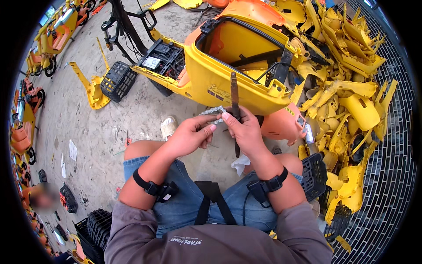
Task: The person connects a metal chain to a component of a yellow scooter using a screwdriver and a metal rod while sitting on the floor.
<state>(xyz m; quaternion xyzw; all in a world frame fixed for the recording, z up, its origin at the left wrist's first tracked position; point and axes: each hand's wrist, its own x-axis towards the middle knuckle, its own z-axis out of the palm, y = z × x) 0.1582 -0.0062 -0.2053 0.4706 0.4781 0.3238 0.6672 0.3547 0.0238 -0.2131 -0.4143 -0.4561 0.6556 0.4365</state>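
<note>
My left hand [190,135] is closed, pinching one end of a short silvery link chain [214,110]. The chain arcs across to my right hand [246,131], whose thumb and fingers grip its other end. Also in my right hand is a long, dark, rod-like tool [234,90] with a worn brown upper part. It stands nearly upright in the picture, its lower end showing below the fingers. Both hands are close together above my knees. Just beyond them is a yellow scooter body [211,81] with an open compartment. My fingers hide part of the chain and the tool's middle.
A heap of yellow plastic panels [347,101] rises on the right beside a brick-patterned surface [387,176]. An orange panel [281,126] lies near my right knee. Black baskets [118,81] are scattered about, and scooters [55,37] stand at the far left.
</note>
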